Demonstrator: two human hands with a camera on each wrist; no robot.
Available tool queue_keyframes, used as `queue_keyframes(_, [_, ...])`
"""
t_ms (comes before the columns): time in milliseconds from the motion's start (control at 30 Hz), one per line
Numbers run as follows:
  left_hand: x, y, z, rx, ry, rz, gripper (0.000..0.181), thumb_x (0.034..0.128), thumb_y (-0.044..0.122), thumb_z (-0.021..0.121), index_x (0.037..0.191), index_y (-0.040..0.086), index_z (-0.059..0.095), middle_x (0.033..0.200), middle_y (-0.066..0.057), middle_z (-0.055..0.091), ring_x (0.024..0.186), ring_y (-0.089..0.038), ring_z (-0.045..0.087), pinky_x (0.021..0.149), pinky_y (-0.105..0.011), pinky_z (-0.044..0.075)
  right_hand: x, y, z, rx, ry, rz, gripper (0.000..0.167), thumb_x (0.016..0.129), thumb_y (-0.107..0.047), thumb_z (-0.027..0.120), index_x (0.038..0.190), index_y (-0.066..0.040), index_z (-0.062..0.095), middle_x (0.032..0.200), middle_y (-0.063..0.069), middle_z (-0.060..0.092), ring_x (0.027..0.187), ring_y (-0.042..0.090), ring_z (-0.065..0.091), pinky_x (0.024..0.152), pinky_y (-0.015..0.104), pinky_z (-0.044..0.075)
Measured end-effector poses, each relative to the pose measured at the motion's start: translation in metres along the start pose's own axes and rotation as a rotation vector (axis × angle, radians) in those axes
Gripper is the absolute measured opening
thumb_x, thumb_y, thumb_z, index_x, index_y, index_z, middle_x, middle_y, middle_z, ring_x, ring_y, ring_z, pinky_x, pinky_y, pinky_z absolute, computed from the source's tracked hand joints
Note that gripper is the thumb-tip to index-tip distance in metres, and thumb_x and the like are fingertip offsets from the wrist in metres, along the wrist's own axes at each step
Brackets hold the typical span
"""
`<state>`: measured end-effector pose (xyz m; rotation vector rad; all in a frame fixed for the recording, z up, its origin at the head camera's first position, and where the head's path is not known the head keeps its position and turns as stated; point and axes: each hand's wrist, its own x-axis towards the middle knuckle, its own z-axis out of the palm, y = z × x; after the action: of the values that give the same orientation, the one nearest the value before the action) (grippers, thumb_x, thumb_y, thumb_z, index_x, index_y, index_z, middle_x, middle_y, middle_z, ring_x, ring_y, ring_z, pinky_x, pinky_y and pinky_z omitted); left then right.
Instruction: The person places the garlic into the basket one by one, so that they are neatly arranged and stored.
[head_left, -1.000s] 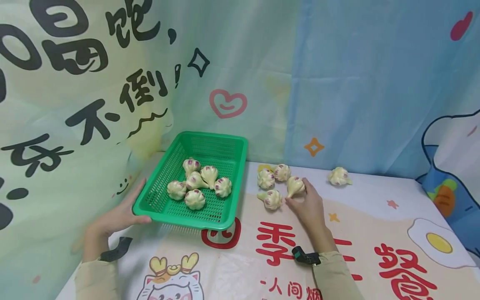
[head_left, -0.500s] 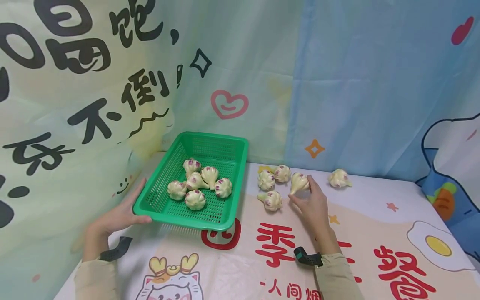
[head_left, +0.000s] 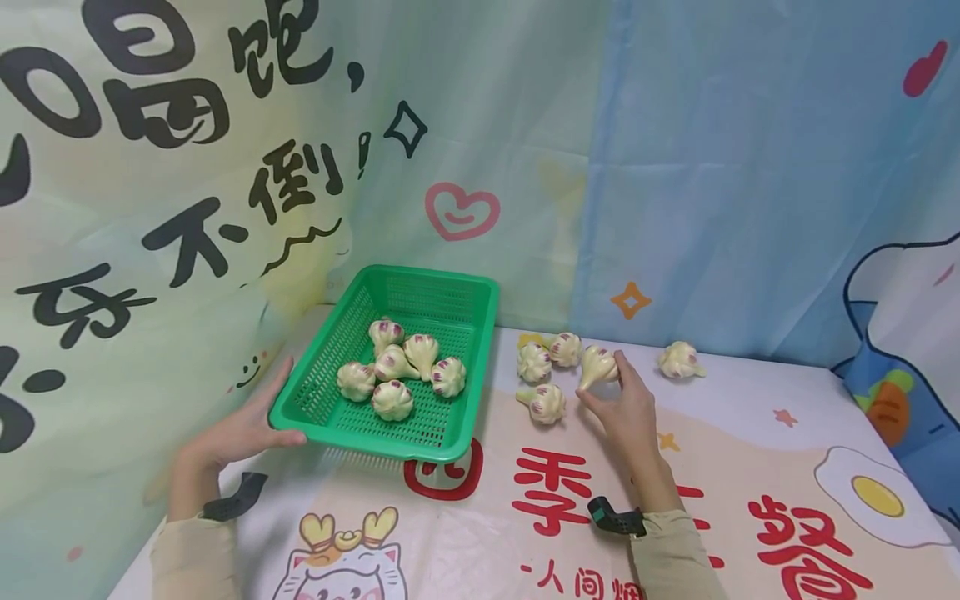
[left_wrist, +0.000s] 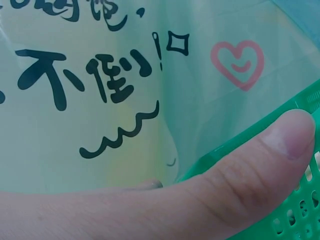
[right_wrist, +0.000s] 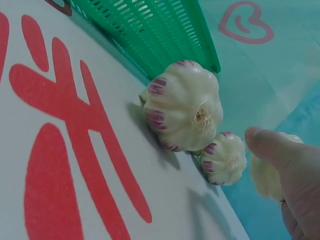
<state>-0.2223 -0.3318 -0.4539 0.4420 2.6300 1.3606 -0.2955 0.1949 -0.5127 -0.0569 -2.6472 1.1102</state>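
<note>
A green plastic basket (head_left: 468,417) with perforated sides stands at the left, several garlic bulbs (head_left: 392,401) inside it. My left hand (head_left: 243,429) holds its near-left corner; in the left wrist view the thumb (left_wrist: 250,170) lies across the basket's side, while the other fingers are mostly hidden. Between thumb and fingers, my right hand (head_left: 624,408) pinches a garlic bulb (head_left: 598,365) by its sides, its stem end pointing down toward me. Just left of that hand lie three more bulbs, the nearest being a garlic bulb (head_left: 547,404) with its stem to the left.
One separate garlic bulb (head_left: 680,360) lies farther right, near the back of the table. A printed cloth (head_left: 465,550) covers the tabletop. Hanging curtains (head_left: 712,167) close off the back and the left side, right behind the basket.
My right hand has shifted slightly to the right with the garlic bulb, away from the three bulbs beside it. The left hand and the basket stay in place.
</note>
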Motion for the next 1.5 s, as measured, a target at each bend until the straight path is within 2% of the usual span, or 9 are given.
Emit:
queue_keyframes(400, [0.003, 0.002, 0.001, -0.005, -0.006, -0.001, 0.120, 0.0750, 0.015, 0.078, 0.152, 0.022, -0.014, 0.159, -0.016, -0.012, 0.143, -0.043, -0.008, 0.105, -0.070, 0.007, -0.002, -0.007, -0.004, 0.004, 0.000, -0.032, 0.094, 0.078, -0.030, 0.078, 0.152, -0.011, 0.024, 0.151, 0.017, 0.035, 0.135, 0.037, 0.039, 0.106, 0.051, 0.036])
queue_keyframes(800, [0.004, 0.000, -0.001, 0.001, -0.009, -0.002, 0.119, 0.0759, 0.014, 0.077, 0.151, 0.027, -0.014, 0.159, -0.017, -0.013, 0.143, -0.043, -0.008, 0.105, -0.070, 0.007, -0.003, -0.013, -0.005, 0.016, 0.012, -0.071, 0.092, 0.078, -0.032, 0.078, 0.151, -0.009, 0.026, 0.151, 0.017, 0.036, 0.134, 0.037, 0.040, 0.105, 0.051, 0.036])
queue_keyframes(1033, [-0.001, 0.010, -0.004, 0.032, -0.018, -0.035, 0.118, 0.0767, 0.016, 0.077, 0.152, 0.020, -0.014, 0.158, -0.020, -0.012, 0.142, -0.046, -0.003, 0.105, -0.069, 0.011, -0.003, -0.019, -0.003, 0.015, -0.021, -0.066, 0.094, 0.078, -0.034, 0.077, 0.152, -0.011, 0.023, 0.152, 0.016, 0.034, 0.137, 0.036, 0.036, 0.106, 0.052, 0.035])
queue_keyframes(1167, [-0.004, 0.017, -0.006, 0.070, -0.030, -0.059, 0.119, 0.0775, 0.020, 0.077, 0.151, 0.015, -0.016, 0.157, -0.024, -0.012, 0.141, -0.050, -0.002, 0.104, -0.070, 0.013, -0.003, -0.021, -0.003, 0.007, -0.013, -0.070, 0.094, 0.078, -0.034, 0.077, 0.152, -0.011, 0.023, 0.152, 0.016, 0.034, 0.136, 0.036, 0.036, 0.106, 0.052, 0.035])
queue_keyframes(1367, [-0.003, 0.016, -0.005, 0.110, -0.039, -0.089, 0.119, 0.0782, 0.023, 0.077, 0.151, 0.013, -0.017, 0.156, -0.025, -0.014, 0.141, -0.051, -0.003, 0.105, -0.070, 0.013, -0.003, -0.022, -0.002, -0.001, -0.015, -0.077, 0.095, 0.078, -0.034, 0.077, 0.152, -0.011, 0.023, 0.152, 0.016, 0.033, 0.136, 0.037, 0.037, 0.106, 0.051, 0.036])
queue_keyframes(1500, [-0.006, 0.016, -0.005, 0.117, -0.037, -0.091, 0.119, 0.0780, 0.025, 0.077, 0.151, 0.016, -0.016, 0.157, -0.023, -0.014, 0.142, -0.050, -0.002, 0.104, -0.070, 0.014, -0.004, -0.023, -0.001, 0.007, -0.025, -0.083, 0.095, 0.078, -0.035, 0.077, 0.152, -0.010, 0.023, 0.153, 0.016, 0.032, 0.137, 0.036, 0.035, 0.107, 0.051, 0.035])
